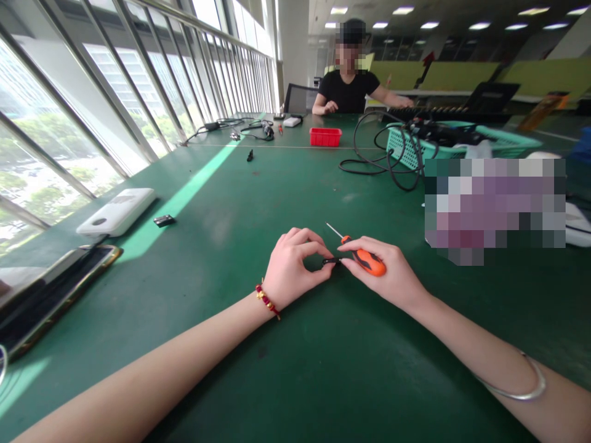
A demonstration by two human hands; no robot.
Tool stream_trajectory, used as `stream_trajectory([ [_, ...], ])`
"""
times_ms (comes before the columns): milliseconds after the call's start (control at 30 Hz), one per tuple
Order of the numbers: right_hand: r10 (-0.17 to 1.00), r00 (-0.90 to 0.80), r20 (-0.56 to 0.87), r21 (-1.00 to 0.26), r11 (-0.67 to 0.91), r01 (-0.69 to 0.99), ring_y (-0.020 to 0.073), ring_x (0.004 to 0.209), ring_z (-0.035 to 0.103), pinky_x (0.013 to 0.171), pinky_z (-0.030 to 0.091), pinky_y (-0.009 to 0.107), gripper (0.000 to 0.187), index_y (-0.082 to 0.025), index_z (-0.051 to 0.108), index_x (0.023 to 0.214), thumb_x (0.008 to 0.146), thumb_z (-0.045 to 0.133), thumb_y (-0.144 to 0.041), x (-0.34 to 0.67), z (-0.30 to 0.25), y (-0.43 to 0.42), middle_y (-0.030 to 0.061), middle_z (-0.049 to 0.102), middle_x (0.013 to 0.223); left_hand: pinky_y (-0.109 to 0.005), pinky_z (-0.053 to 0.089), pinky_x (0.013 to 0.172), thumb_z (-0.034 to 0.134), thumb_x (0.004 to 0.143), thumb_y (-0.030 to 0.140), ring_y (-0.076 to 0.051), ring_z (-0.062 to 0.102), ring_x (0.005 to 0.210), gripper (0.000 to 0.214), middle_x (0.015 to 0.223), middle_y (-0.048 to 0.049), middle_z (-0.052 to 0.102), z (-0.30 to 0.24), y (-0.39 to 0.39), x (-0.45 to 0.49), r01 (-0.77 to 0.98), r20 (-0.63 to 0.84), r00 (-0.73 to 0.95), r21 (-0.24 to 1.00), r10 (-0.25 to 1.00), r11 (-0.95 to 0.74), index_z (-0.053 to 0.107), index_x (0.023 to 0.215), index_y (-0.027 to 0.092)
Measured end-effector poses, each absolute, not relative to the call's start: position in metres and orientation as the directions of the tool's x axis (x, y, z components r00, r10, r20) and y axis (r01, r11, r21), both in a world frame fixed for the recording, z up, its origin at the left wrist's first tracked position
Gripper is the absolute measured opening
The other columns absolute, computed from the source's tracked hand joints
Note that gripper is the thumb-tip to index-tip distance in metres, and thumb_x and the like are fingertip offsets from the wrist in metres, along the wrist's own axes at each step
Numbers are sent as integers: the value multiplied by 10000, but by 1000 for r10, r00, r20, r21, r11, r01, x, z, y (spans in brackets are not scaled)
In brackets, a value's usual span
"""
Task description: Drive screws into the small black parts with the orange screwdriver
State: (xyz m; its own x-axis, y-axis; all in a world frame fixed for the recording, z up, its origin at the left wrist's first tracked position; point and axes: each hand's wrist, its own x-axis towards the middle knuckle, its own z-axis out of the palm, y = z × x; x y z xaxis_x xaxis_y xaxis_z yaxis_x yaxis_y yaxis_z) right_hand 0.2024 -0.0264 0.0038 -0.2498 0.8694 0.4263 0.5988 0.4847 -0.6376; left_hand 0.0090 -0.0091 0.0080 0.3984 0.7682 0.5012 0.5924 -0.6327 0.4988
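Between thumb and forefinger, my left hand [295, 261] pinches a small black part [329, 261], too small to make out in detail. My right hand [392, 271] holds an orange and black screwdriver [372, 263] by its handle, the thin metal shaft pointing away to the upper left. The right thumb tip reaches the near end of the black part; whether it grips it too, I cannot tell. Both hands are close together just above the green table [300, 381]. The screwdriver's tip touches nothing.
On the left lie a white power bank [117, 212], a phone [60, 295] and a small black piece [164, 220]. Farther back stands a red tray [325, 137]. A teal basket [503, 144] with black cables is at the right. A person [348, 86] sits across the table.
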Motion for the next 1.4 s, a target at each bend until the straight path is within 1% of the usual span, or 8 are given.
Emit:
stream_trajectory([
  [100, 861, -138, 489, -669, 472, 575, 162, 813, 621, 746, 459, 265, 128, -199, 643, 876, 803, 547, -244, 208, 5, -21, 27, 672, 890, -353, 439, 835, 661, 717, 279, -187, 560, 878, 62, 918, -20, 665, 7, -16, 13, 605, 473, 330, 558, 817, -567, 692, 725, 225],
  [200, 873, -67, 482, -697, 429, 574, 153, 752, 611, 694, 456, 261, 134, -187, 648, 855, 800, 539, -241, 212, 3, -17, 27, 674, 862, -384, 437, 855, 679, 692, 274, -210, 556, 920, 43, 961, -9, 671, 4, -21, 16, 642, 371, 310, 597, 875, -481, 702, 699, 240],
  [333, 887, -111, 448, -705, 427, 567, 136, 698, 592, 669, 449, 253, 145, -180, 656, 855, 794, 534, -230, 211, 1, -16, 25, 676, 856, -407, 429, 860, 682, 675, 261, -229, 550, 950, 32, 980, 10, 681, 2, -22, 19, 681, 275, 315, 601, 908, -418, 712, 678, 250],
  [700, 896, -158, 415, -723, 430, 541, 142, 715, 599, 661, 448, 257, 150, -182, 661, 841, 788, 533, -239, 208, 0, -19, 27, 679, 856, -376, 438, 819, 635, 695, 270, -220, 553, 885, 87, 918, 6, 699, 7, -16, -1, 778, 279, 293, 486, 914, -398, 714, 712, 238],
  [833, 898, -162, 408, -729, 427, 535, 132, 688, 592, 648, 443, 246, 143, -178, 663, 830, 773, 541, -226, 207, 0, -19, 22, 678, 840, -377, 433, 851, 634, 692, 346, -229, 566, 888, 141, 922, -11, 698, 9, -10, -45, 848, 296, 188, 433, 937, -307, 710, 703, 227],
  [1000, 907, -151, 394, -739, 410, 535, 122, 668, 580, 644, 433, 234, 131, -176, 664, 816, 759, 553, -214, 205, 0, -19, 17, 672, 819, -335, 433, 869, 631, 678, 445, -223, 594, 876, 256, 932, -30, 690, 15, -2, -109, 874, 250, 43, 460, 967, -158, 708, 746, 210],
  [1267, 900, -170, 401, -719, 424, 551, 127, 671, 586, 651, 437, 241, 130, -183, 665, 816, 763, 552, -220, 206, 0, -19, 17, 674, 820, -321, 415, 882, 637, 664, 455, -208, 597, 884, 296, 946, -40, 677, 33, -10, -155, 897, 135, 14, 437, 991, -72, 699, 761, 183],
  [1400, 897, -178, 405, -714, 432, 552, 127, 668, 591, 648, 439, 242, 131, -183, 665, 823, 762, 554, -216, 205, 0, -19, 17, 677, 817, -312, 395, 935, 665, 614, 495, -211, 583, 951, 347, 978, -33, 682, 37, -11, -162, 864, 131, -83, 503, 988, 6, 690, 777, 189],
])
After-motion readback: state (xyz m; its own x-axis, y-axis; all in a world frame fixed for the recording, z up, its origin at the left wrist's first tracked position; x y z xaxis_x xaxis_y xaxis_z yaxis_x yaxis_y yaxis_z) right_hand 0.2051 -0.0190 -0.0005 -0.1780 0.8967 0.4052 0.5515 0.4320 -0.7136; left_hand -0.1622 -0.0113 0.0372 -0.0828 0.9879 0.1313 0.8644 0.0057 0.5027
